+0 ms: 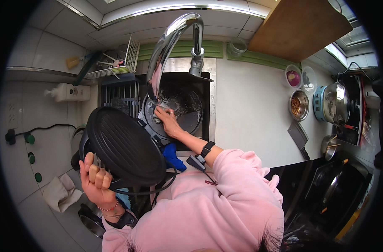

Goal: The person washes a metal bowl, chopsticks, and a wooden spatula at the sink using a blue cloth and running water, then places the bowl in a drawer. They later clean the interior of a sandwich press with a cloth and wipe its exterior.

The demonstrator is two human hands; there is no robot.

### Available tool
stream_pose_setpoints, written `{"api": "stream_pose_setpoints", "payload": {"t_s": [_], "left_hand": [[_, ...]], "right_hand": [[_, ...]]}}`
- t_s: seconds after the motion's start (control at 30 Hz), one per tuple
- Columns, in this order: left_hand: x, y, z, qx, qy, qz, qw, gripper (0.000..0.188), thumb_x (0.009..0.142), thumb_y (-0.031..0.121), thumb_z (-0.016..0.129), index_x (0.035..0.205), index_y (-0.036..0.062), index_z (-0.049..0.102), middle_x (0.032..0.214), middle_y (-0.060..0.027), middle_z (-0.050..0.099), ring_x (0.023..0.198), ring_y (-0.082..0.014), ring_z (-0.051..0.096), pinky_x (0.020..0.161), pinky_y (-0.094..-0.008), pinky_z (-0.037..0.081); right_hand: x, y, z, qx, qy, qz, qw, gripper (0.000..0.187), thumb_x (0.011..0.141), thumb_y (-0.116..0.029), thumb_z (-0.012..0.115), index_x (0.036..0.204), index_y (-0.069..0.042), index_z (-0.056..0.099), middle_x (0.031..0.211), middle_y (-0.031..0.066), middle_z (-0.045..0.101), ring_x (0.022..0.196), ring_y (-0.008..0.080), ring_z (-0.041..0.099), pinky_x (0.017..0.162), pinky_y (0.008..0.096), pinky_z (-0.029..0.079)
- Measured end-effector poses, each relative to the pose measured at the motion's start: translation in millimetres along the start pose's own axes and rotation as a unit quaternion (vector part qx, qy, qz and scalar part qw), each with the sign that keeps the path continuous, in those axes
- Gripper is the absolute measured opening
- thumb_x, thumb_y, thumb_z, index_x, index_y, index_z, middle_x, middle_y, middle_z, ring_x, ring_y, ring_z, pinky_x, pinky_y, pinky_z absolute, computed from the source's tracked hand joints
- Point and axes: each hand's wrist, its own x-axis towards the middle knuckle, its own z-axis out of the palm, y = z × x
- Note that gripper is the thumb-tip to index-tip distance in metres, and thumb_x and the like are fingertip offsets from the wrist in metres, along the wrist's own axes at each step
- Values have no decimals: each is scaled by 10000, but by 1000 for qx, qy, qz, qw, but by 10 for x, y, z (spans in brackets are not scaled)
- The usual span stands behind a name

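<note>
A round black electric griddle is tipped open at the sink, its ridged lid (126, 147) raised on the left. My left hand (97, 180) is closed round the handle at the lid's outer edge. The round lower pan (189, 113) rests in the sink, wet and with whitish suds at its left side. Over that left rim, my right hand (170, 124) presses a pale, wadded scrubbing cloth or sponge, mostly hidden under the fingers. Hinge parts join the two halves beside my right wrist. A black cord hangs below the lid.
A chrome faucet (170, 33) arches over the sink (212, 96). Right on the white counter (250, 109) are a cleaver (298, 136), a steel bowl of brown food (299, 105) and small bowls. A wooden board (301, 29) leans behind. A blue cloth (173, 157) hangs at the sink's front.
</note>
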Motion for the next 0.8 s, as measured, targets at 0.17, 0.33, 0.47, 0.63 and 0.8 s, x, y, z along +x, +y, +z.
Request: {"api": "stream_pose_setpoints", "payload": {"t_s": [0.17,0.33,0.47,0.63,0.8], "left_hand": [[34,-14,26,-6,12,0,1000,253,1019,302,271,828,137,284,502,68,187,366,-19,109,351,-207,97],[19,-6,42,-1,14,1,1000,255,1019,302,265,825,137,284,503,66,187,365,-20,107,350,-208,97],[-4,13,25,-9,17,0,1000,256,1019,304,267,827,135,285,503,64,189,364,-20,109,347,-207,101],[-16,14,-15,-19,-2,-2,1000,255,1019,299,268,828,132,291,501,63,192,359,-23,115,342,-207,106],[-16,-3,-41,4,0,-8,1000,252,1018,292,280,826,129,294,499,61,187,359,-25,113,341,-209,102]], "right_hand": [[511,20,228,121,3,-133,984,523,775,70,411,1281,-48,471,1353,150,442,1172,340,454,996,375,334],[976,561,4,-13,66,62,996,466,799,-33,441,1262,-58,495,1327,133,471,1111,350,480,950,352,413],[748,975,-388,-214,129,116,961,432,833,-8,396,1248,-75,494,1289,91,498,1111,342,466,964,365,412],[73,774,-596,-235,136,293,917,451,861,1,378,1312,-2,376,1419,146,320,1166,375,418,983,407,391],[-357,483,-481,-192,94,287,934,493,858,-28,426,1325,85,313,1438,248,231,1279,419,292,1064,424,289]]}}
